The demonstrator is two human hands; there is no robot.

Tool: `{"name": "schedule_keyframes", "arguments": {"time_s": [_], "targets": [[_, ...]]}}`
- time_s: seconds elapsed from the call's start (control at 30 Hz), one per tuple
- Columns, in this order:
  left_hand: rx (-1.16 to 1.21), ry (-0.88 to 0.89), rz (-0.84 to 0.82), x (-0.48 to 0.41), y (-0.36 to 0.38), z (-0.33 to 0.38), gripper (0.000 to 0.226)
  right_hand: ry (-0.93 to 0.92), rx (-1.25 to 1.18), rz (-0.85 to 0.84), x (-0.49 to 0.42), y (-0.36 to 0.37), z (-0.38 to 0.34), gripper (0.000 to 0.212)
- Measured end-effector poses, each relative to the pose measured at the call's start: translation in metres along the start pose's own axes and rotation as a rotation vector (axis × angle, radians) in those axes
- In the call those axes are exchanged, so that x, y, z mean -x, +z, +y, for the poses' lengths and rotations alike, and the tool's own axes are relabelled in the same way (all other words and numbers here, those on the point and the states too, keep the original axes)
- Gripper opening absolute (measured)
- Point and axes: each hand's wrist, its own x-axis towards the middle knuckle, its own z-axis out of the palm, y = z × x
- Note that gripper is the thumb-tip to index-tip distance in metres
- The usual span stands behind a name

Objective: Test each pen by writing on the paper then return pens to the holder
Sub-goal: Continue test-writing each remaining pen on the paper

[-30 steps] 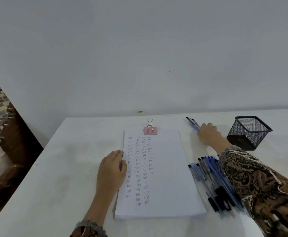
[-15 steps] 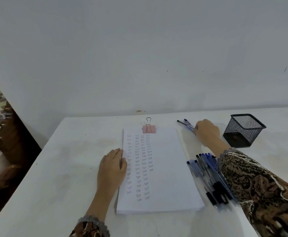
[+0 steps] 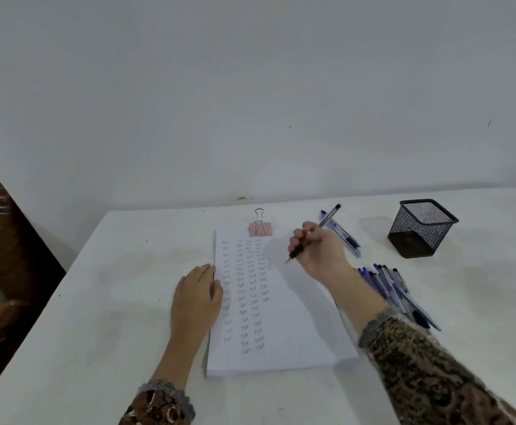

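Pen point(image 3: 328, 217): held in the right hand, slanting, cap end up and away from the person, tip down over the upper right part of the paper; whether the tip touches the sheet cannot be told.
Right hand point(image 3: 318, 250): fingers curled round the pen's dark lower part in a writing grip.
Left hand point(image 3: 197, 297): flat and relaxed, fingers straight, pressing on the left edge of the paper, palm partly on the counter.
Paper point(image 3: 287, 317): a white stack lying lengthwise in front of the person, with columns of small handwritten words down its left half; the right half is bare.
Clip point(image 3: 260, 228): pink binder clip on the middle of the far edge of the paper.
Holder point(image 3: 420, 230): black mesh cup, upright, at the far right of the counter, well apart from the paper.
Loose pens point(image 3: 345, 237): a couple lying just beyond the right hand, between the paper and the holder.
Pen pile point(image 3: 394, 289): many blue and black pens side by side right of the paper, partly under the right forearm.
Counter point(image 3: 97, 302): white, set against a plain wall.
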Motion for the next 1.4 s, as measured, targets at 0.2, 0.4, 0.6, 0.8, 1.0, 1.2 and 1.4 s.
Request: {"name": "schedule_keyframes", "arguments": {"time_s": [0.2, 0.4, 0.6, 0.8, 1.0, 1.2, 1.4], "targets": [[-0.008, 0.009, -0.004, 0.001, 0.0, -0.001, 0.042, 0.033, -0.469, 0.03, 0.013, -0.027, 0.058, 0.061], [-0.008, 0.018, 0.004, 0.002, 0.0, 0.001, 0.041, 0.035, -0.495, 0.075, 0.021, -0.025, 0.059, 0.058], [-0.023, 0.023, 0.005, 0.001, 0.0, 0.0, 0.041, 0.008, -0.474, 0.053, 0.024, -0.024, 0.06, 0.05], [-0.025, 0.024, 0.008, 0.002, -0.001, 0.002, 0.042, -0.037, -0.298, -0.001, 0.019, -0.014, 0.059, 0.04], [-0.015, 0.014, 0.002, 0.003, -0.003, 0.003, 0.042, -0.086, 0.084, -0.002, 0.02, -0.017, 0.067, 0.064], [-0.007, 0.016, 0.003, 0.003, -0.002, 0.002, 0.041, -0.217, 0.441, -0.049, 0.029, -0.025, 0.067, 0.02], [-0.006, 0.018, 0.0, 0.003, -0.004, 0.004, 0.041, -0.396, 0.669, 0.066, 0.034, -0.023, 0.076, 0.058]]}}
